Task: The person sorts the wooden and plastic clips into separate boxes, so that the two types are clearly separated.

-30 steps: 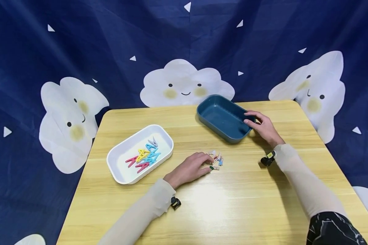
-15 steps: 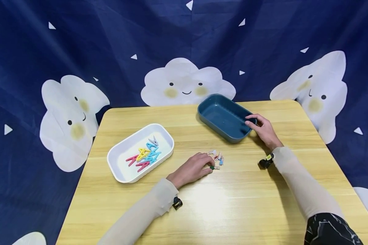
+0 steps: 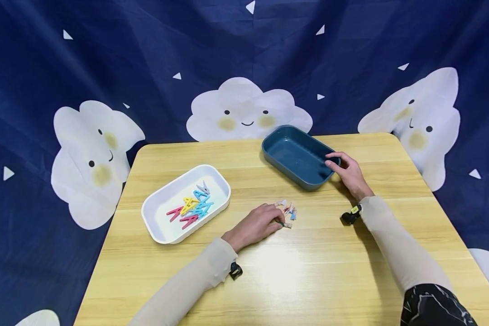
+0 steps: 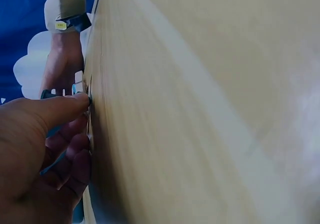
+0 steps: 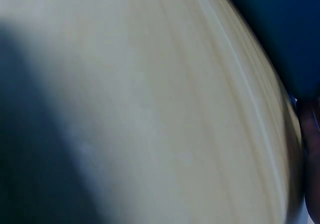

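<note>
My left hand (image 3: 257, 225) is low over the table beside a small heap of mini wooden clothespins (image 3: 292, 214). Its thumb and forefinger pinch a mini clothespin (image 3: 287, 225) with a dark green end, whose pale wooden end sticks out; in the left wrist view the fingertips mostly hide it. At the back right, my right hand (image 3: 350, 175) grips the near right end of a dark blue bin (image 3: 297, 158), fingers over the rim inside. The visible inside of the bin holds nothing. The right wrist view is dark and blurred.
To the left stands a white bin (image 3: 163, 222) with several larger plastic clothespins (image 3: 197, 206) in red, yellow, blue and grey. The wooden table (image 3: 330, 280) ends at a dark blue cloud-print curtain (image 3: 155, 54).
The fingers of my left hand have closed on the green-ended mini clothespin, which has turned slightly. My right hand has shifted a little at the bin's rim; the bin stays put.
</note>
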A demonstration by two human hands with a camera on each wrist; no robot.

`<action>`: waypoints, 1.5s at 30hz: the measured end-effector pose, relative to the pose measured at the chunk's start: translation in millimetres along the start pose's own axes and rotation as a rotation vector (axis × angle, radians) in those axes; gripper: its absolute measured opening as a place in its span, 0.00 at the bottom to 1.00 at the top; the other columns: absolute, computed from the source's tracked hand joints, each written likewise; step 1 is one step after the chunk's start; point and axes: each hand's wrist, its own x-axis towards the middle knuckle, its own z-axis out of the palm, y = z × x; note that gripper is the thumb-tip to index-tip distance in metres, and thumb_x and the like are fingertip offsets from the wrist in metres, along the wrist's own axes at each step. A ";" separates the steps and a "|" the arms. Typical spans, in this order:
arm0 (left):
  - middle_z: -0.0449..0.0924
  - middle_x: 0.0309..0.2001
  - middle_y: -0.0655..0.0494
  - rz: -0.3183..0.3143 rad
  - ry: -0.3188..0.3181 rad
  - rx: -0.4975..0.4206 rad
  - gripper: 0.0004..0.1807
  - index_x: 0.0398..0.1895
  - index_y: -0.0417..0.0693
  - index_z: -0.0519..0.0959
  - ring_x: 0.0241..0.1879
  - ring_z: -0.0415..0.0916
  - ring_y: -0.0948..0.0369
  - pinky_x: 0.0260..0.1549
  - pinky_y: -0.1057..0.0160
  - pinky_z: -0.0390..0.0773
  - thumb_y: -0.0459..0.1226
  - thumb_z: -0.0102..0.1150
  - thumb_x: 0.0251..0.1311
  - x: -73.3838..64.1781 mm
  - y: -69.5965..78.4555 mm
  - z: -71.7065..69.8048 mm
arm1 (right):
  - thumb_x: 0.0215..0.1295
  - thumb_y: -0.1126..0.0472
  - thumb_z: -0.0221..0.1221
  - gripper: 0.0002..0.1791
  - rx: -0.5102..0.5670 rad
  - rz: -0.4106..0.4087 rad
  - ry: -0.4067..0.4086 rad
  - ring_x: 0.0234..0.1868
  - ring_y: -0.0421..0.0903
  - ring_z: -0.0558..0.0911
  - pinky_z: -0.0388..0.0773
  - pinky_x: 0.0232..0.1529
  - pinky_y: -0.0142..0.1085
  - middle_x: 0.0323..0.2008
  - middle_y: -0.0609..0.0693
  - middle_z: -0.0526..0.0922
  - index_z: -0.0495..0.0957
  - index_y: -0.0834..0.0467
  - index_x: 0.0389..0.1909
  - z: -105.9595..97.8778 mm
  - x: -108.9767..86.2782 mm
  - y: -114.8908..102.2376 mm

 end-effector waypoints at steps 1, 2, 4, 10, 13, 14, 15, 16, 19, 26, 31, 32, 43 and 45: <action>0.85 0.49 0.65 -0.007 0.003 -0.006 0.04 0.49 0.59 0.85 0.53 0.79 0.63 0.59 0.62 0.80 0.42 0.62 0.81 0.0 -0.5 0.3 | 0.80 0.52 0.65 0.27 0.002 0.003 0.005 0.65 0.34 0.72 0.67 0.62 0.19 0.62 0.37 0.79 0.78 0.65 0.69 -0.1 1.9 3.8; 0.85 0.48 0.65 -0.015 0.005 -0.015 0.04 0.49 0.59 0.85 0.53 0.79 0.64 0.59 0.63 0.80 0.42 0.63 0.80 0.0 -0.9 0.2 | 0.79 0.51 0.66 0.27 0.004 0.006 0.010 0.65 0.34 0.72 0.67 0.62 0.18 0.62 0.36 0.79 0.78 0.65 0.69 -0.1 3.4 7.3; 0.85 0.48 0.64 -0.032 0.010 -0.036 0.03 0.48 0.59 0.86 0.52 0.79 0.65 0.59 0.63 0.81 0.42 0.63 0.80 0.4 -1.7 0.0 | 0.79 0.50 0.66 0.27 0.006 0.010 0.017 0.66 0.33 0.71 0.66 0.63 0.18 0.63 0.36 0.78 0.79 0.63 0.69 -0.4 6.3 13.5; 0.86 0.46 0.62 -0.072 0.046 -0.121 0.03 0.47 0.57 0.87 0.46 0.80 0.67 0.52 0.67 0.82 0.40 0.66 0.78 5.6 -1.4 -8.5 | 0.78 0.49 0.67 0.26 0.008 -0.003 0.025 0.67 0.34 0.71 0.66 0.64 0.20 0.64 0.37 0.79 0.80 0.58 0.68 0.1 7.8 18.0; 0.87 0.46 0.61 -0.077 0.082 -0.137 0.03 0.47 0.55 0.87 0.45 0.80 0.67 0.51 0.67 0.82 0.40 0.67 0.77 12.5 -0.6 -16.3 | 0.78 0.49 0.67 0.25 0.014 -0.011 0.025 0.67 0.35 0.72 0.66 0.64 0.20 0.64 0.37 0.79 0.81 0.58 0.68 -0.7 7.9 18.6; 0.87 0.46 0.60 -0.079 0.097 -0.143 0.03 0.47 0.55 0.87 0.45 0.81 0.67 0.50 0.67 0.82 0.40 0.67 0.77 15.4 -0.3 -19.2 | 0.78 0.49 0.67 0.25 0.015 -0.011 0.024 0.67 0.34 0.72 0.66 0.64 0.20 0.64 0.37 0.79 0.81 0.58 0.68 -1.1 8.0 18.8; 0.87 0.47 0.60 -0.081 0.112 -0.149 0.03 0.47 0.54 0.88 0.45 0.81 0.66 0.50 0.67 0.82 0.39 0.67 0.77 18.7 -0.3 -22.0 | 0.78 0.49 0.67 0.25 0.010 -0.014 0.022 0.67 0.34 0.72 0.66 0.63 0.19 0.65 0.37 0.79 0.81 0.58 0.69 -1.6 8.2 19.1; 0.87 0.47 0.59 -0.083 0.127 -0.156 0.03 0.47 0.53 0.88 0.45 0.82 0.66 0.50 0.67 0.83 0.39 0.67 0.77 22.2 -0.2 -24.9 | 0.79 0.50 0.67 0.25 0.012 -0.010 0.021 0.68 0.34 0.72 0.66 0.63 0.19 0.65 0.37 0.79 0.80 0.58 0.69 -2.0 8.3 19.1; 0.87 0.48 0.59 -0.096 0.167 -0.187 0.03 0.47 0.52 0.88 0.45 0.83 0.65 0.50 0.66 0.83 0.39 0.67 0.77 33.2 -0.5 -32.6 | 0.79 0.50 0.66 0.26 0.013 0.003 0.014 0.68 0.34 0.71 0.66 0.64 0.18 0.67 0.39 0.78 0.79 0.60 0.70 -2.1 7.4 17.0; 0.88 0.49 0.58 -0.122 0.244 -0.194 0.04 0.48 0.54 0.88 0.50 0.83 0.61 0.54 0.63 0.83 0.40 0.66 0.77 58.3 -3.3 -45.6 | 0.80 0.52 0.65 0.27 0.027 0.022 -0.008 0.67 0.32 0.70 0.66 0.63 0.18 0.68 0.41 0.78 0.78 0.63 0.71 0.7 -3.3 -3.9; 0.87 0.47 0.58 -0.122 0.264 -0.175 0.05 0.47 0.53 0.88 0.50 0.84 0.60 0.53 0.62 0.83 0.41 0.68 0.76 72.9 -5.5 -50.5 | 0.80 0.53 0.65 0.25 0.024 -0.010 -0.007 0.67 0.31 0.71 0.66 0.62 0.17 0.69 0.43 0.78 0.79 0.60 0.71 -1.4 1.7 10.3; 0.87 0.47 0.58 -0.122 0.267 -0.172 0.05 0.47 0.53 0.88 0.49 0.84 0.60 0.53 0.63 0.83 0.41 0.68 0.76 75.3 -5.8 -51.3 | 0.81 0.53 0.64 0.25 0.019 -0.010 -0.006 0.67 0.31 0.71 0.66 0.62 0.17 0.70 0.45 0.78 0.79 0.60 0.71 -1.9 3.6 14.6; 0.86 0.49 0.60 -0.152 0.283 -0.133 0.05 0.48 0.55 0.88 0.53 0.79 0.61 0.58 0.60 0.80 0.42 0.66 0.78 101.8 -7.5 -53.5 | 0.80 0.50 0.64 0.27 0.007 0.014 -0.005 0.70 0.34 0.69 0.65 0.65 0.17 0.69 0.43 0.77 0.78 0.60 0.71 -1.4 1.9 8.3; 0.87 0.51 0.60 -0.149 0.296 -0.135 0.05 0.48 0.55 0.88 0.55 0.78 0.60 0.60 0.59 0.79 0.43 0.66 0.78 107.4 -8.4 -52.9 | 0.80 0.50 0.64 0.27 0.006 0.022 -0.008 0.70 0.33 0.69 0.64 0.65 0.17 0.68 0.42 0.77 0.77 0.62 0.71 -0.7 -1.4 0.3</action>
